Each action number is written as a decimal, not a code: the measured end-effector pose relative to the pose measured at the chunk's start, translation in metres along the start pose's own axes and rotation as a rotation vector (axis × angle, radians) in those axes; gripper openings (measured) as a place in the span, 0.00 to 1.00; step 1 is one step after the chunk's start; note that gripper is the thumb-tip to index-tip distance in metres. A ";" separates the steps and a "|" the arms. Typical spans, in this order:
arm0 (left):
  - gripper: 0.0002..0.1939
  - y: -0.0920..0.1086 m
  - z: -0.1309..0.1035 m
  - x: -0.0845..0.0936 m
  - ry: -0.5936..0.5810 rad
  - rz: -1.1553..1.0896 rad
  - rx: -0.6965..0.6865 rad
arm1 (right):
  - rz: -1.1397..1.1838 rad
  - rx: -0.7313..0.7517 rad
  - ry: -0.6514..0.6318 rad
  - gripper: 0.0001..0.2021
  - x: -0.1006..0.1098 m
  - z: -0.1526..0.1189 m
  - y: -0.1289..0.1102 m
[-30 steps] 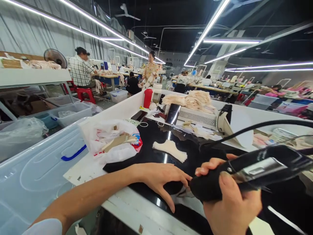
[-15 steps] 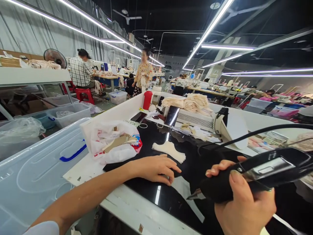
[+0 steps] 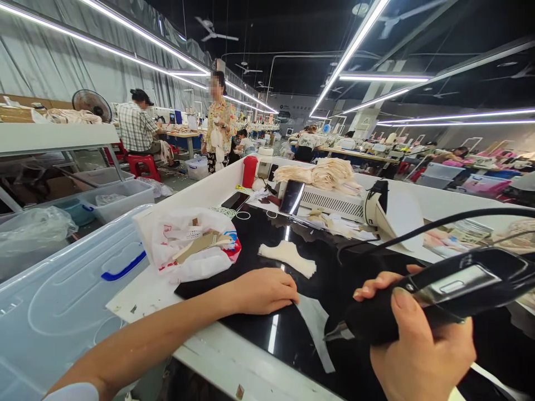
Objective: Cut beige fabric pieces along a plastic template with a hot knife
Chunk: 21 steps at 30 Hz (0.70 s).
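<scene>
On the glossy black tabletop lies a thin grey-white curved piece [image 3: 314,323]. My left hand [image 3: 271,291] pinches its upper left end, fingers pressed together. In my right hand [image 3: 422,340] is a black handheld tool [image 3: 443,292] with a silver panel and a cable. The tool's pointed metal tip touches or nearly touches the curved piece's right edge; which of the two I cannot tell. A cream stack of cut fabric pieces [image 3: 288,258] rests just beyond my left hand.
A white plastic bag [image 3: 192,273] of scraps sits at the left. Toward the back are a phone [image 3: 236,200], a red-lidded container [image 3: 249,171] and a fabric pile [image 3: 320,172]. A blue-handled clear bin [image 3: 75,301] stands left. A person [image 3: 219,122] stands in the aisle.
My left hand's fingers have closed on the curved piece's end, and the piece has turned, its lower end moving left. The standing person has moved left and closer.
</scene>
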<state>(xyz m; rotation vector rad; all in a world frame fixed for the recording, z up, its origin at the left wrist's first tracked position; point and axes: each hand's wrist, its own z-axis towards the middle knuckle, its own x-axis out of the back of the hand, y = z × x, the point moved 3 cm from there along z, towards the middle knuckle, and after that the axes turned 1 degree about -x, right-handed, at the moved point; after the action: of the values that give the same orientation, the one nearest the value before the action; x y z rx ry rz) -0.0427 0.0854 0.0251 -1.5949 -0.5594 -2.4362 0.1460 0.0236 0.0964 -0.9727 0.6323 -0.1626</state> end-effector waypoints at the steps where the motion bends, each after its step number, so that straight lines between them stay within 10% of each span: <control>1: 0.08 -0.001 0.000 0.000 0.000 0.003 -0.007 | 0.001 0.000 0.000 0.23 0.000 0.000 0.000; 21: 0.24 0.027 0.003 -0.004 0.072 -0.356 0.046 | -0.007 0.147 -0.095 0.20 -0.006 0.003 0.004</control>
<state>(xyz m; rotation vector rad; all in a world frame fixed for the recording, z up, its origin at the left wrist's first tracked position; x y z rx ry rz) -0.0295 0.0615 0.0282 -1.4894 -0.9519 -2.6912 0.1421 0.0301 0.0967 -0.8364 0.5227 -0.1662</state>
